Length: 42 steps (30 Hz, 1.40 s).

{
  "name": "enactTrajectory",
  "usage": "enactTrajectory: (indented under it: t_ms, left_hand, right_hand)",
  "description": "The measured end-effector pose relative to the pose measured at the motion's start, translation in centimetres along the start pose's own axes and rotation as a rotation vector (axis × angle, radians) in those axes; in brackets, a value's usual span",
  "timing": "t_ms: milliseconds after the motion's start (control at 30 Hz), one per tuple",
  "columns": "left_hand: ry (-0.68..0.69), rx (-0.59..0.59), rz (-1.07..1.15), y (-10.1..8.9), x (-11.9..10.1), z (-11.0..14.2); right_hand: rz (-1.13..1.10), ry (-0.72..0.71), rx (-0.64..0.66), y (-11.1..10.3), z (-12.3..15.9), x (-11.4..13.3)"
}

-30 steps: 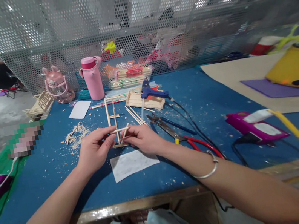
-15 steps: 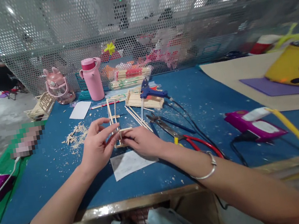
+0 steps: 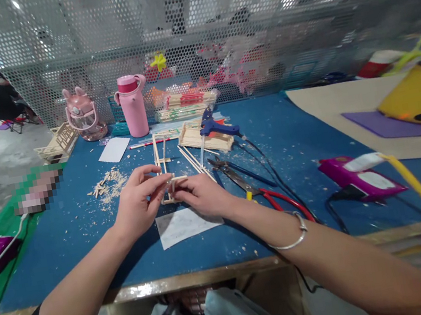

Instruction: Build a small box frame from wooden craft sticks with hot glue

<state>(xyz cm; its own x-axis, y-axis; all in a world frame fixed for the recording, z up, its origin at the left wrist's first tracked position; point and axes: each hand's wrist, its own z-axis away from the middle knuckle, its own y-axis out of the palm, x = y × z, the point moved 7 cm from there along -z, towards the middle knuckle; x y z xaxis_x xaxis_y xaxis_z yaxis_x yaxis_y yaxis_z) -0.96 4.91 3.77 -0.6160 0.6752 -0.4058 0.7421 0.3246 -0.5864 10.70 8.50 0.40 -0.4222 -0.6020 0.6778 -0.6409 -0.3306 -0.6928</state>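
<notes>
Left hand (image 3: 137,204): fingertips pinched on short stick at near end of stick frame (image 3: 162,160). Right hand (image 3: 201,195): thumb and forefinger closed on same end from other side. Frame: flat on blue table (image 3: 292,138), centre, just beyond paper sheet (image 3: 185,225); two long rails, few crosspieces fixed; near-end piece seemingly being set, build judged partway. Loose sticks (image 3: 195,161), glue gun (image 3: 216,128), pliers (image 3: 256,191) right of frame. Stick offcuts (image 3: 108,184) left. Pink bottle (image 3: 133,106) at back.
</notes>
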Motion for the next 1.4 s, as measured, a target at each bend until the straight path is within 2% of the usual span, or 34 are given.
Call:
enactTrajectory:
  t_ms: [267, 467, 700, 800, 933, 1000, 1100, 1200, 1267, 1333, 1400]
  left_hand:
    - [0.064, -0.089, -0.146, -0.7, -0.8, -0.3]
    - [0.123, -0.043, -0.178, -0.4, -1.0, -0.3]
    - [0.102, -0.050, -0.165, -0.5, -1.0, -0.2]
    - [0.095, -0.045, -0.161, -0.4, -0.9, -0.2]
    - [0.073, -0.049, -0.125, -0.3, -0.4, -0.2]
    - [0.042, -0.068, -0.120, -0.3, 0.0, -0.2]
    - [-0.043, -0.099, -0.080, -0.4, 0.8, -0.2]
    - [-0.219, -0.116, 0.059, -0.1, 2.2, -0.1]
    - [-0.357, -0.070, 0.185, 0.7, 3.2, 0.2]
    - [-0.468, 0.051, 0.248, 2.0, 4.0, 0.6]
    - [-0.531, 0.170, 0.221, 2.9, 4.4, 1.0]
  right_hand:
    - [0.058, -0.028, -0.013, 0.0, 0.1, 0.2]
    - [0.075, -0.040, -0.023, -0.4, 0.3, 0.3]
    - [0.051, -0.033, -0.025, -0.3, 0.3, 0.2]
    - [-0.013, 0.014, -0.040, -0.9, 0.3, -0.3]
    - [-0.209, 0.153, -0.082, -2.4, 0.4, -1.7]
    - [-0.273, 0.170, -0.074, -2.6, 0.5, -1.8]
    - [-0.219, 0.125, -0.067, -2.5, 0.5, -1.1]
    - [-0.183, 0.102, -0.078, -2.3, 0.4, -0.6]
    - [-0.222, 0.108, -0.099, -2.3, 0.4, -0.8]
    - [-0.284, 0.111, -0.142, -2.6, 0.5, -1.2]
    - [-0.350, 0.108, -0.198, -3.0, 0.5, -1.6]
